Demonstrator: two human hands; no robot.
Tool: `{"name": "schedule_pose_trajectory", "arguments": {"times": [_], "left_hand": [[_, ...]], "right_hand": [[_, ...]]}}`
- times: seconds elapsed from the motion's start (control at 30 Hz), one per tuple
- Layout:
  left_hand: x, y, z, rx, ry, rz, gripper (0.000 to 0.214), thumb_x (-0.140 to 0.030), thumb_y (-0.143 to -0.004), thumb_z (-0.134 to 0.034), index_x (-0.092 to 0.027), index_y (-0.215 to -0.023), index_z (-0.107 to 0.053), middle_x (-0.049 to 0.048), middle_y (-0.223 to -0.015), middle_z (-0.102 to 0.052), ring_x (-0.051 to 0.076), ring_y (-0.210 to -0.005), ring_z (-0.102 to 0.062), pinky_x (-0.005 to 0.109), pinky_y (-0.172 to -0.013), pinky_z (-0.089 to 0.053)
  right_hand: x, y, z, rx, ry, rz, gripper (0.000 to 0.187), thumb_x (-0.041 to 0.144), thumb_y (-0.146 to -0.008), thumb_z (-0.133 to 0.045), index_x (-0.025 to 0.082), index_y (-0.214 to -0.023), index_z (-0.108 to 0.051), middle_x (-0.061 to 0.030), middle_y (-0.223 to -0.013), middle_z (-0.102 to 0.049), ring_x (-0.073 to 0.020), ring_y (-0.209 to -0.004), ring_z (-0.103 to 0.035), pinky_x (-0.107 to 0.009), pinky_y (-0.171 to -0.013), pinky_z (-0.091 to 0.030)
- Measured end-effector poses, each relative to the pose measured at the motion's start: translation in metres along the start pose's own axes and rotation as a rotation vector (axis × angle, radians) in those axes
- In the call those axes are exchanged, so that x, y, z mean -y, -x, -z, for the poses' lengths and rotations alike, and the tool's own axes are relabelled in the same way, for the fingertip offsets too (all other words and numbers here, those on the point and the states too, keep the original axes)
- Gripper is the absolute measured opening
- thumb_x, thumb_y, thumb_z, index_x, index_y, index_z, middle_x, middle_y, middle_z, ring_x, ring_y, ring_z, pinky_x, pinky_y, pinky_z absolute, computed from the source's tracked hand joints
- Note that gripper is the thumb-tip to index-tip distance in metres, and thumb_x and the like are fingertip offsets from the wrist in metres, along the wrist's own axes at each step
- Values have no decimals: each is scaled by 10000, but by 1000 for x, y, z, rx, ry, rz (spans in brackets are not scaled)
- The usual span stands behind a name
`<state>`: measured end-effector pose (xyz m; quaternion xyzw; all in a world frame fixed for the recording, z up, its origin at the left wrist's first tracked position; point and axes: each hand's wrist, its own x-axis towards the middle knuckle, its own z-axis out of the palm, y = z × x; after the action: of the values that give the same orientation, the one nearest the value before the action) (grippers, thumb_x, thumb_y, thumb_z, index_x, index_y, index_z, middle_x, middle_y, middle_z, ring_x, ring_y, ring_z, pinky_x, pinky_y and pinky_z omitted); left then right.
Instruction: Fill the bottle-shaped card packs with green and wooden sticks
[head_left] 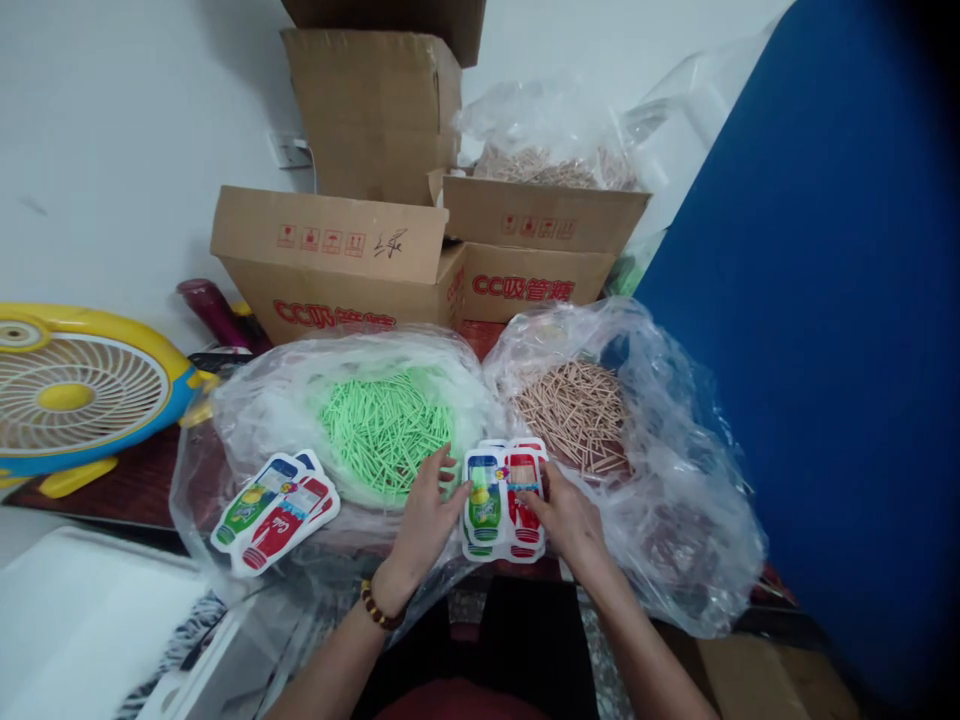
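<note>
Both of my hands hold a small stack of bottle-shaped blister packs (501,498), printed green and red. My left hand (424,525), with a bead bracelet on its wrist, grips the stack's left edge. My right hand (568,520) grips the right edge. Just behind the stack a clear plastic bag holds a heap of green sticks (382,425). To its right, another clear bag holds a heap of tan sticks (581,410). A second stack of the same blister packs (274,510) lies to the left on the plastic.
Cardboard boxes (330,260) with red print stand behind the bags, one holding another bag of tan sticks (540,165). A yellow and blue fan (75,390) lies at the left. A blue panel (810,330) rises on the right. A white board (75,620) sits at the lower left.
</note>
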<state>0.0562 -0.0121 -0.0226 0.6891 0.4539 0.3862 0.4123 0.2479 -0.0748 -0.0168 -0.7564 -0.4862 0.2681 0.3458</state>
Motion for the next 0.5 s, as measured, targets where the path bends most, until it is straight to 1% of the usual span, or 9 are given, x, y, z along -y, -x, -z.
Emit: {"name": "schedule_pose_trajectory", "arguments": {"times": [0.07, 0.1, 0.17, 0.23, 0.3, 0.4, 0.5], "left_hand": [[3, 4, -3, 21, -215, -153, 498, -291, -868, -555, -198, -1344, -440, 119, -1227, -538, 251, -1094, -510, 433, -963, -398], [5, 7, -5, 46, -292, -211, 492, -282, -872, -548, -201, -1346, -441, 120, -1243, -529, 263, -1130, -480, 450, -992, -367], [8, 13, -8, 87, -391, -255, 510, -275, -876, -540, -210, -1367, -422, 119, -1261, -525, 281, -1146, -455, 470, -992, -352], [10, 19, -9, 93, -429, -245, 546, -277, -875, -543, -214, -1394, -388, 121, -1275, -519, 292, -1140, -448, 473, -975, -355], [11, 23, -5, 94, -422, -227, 542, -290, -886, -529, -214, -1401, -379, 122, -1285, -512, 290, -1151, -441, 469, -987, -344], [11, 30, 9, 87, -372, -194, 529, -325, -896, -520, -213, -1396, -386, 119, -1294, -509, 278, -1172, -433, 459, -1019, -329], [16, 43, 29, 59, -338, -147, 565, -302, -866, -570, -227, -1396, -388, 111, -1295, -509, 271, -1180, -433, 450, -1033, -330]], "right_hand": [[-1, -2, 4, -61, 317, 7, 486, 367, -778, -637, 221, -1224, -511, -111, -1164, -624, -277, -998, -624, -349, -767, -455], [-2, -1, 4, -73, 409, 7, 542, 381, -785, -626, 218, -1275, -464, -122, -1204, -597, -283, -1014, -619, -346, -757, -453], [-3, 2, 4, -73, 480, 12, 611, 415, -814, -579, 215, -1353, -369, -130, -1248, -562, -285, -1027, -616, -346, -738, -457], [-3, 7, 4, -86, 494, 27, 623, 441, -847, -518, 222, -1390, -306, -125, -1274, -544, -286, -1035, -614, -358, -732, -465], [-3, 12, 3, -87, 490, 50, 592, 468, -876, -453, 233, -1394, -291, -116, -1292, -537, -286, -1033, -618, -370, -732, -473], [-3, 17, -5, -30, 505, 78, 548, 493, -891, -403, 240, -1371, -328, -106, -1290, -549, -289, -988, -639, -380, -713, -483], [-4, 19, -20, 35, 531, 127, 555, 479, -891, -392, 230, -1381, -316, -113, -1292, -550, -294, -956, -652, -379, -682, -492]]}}
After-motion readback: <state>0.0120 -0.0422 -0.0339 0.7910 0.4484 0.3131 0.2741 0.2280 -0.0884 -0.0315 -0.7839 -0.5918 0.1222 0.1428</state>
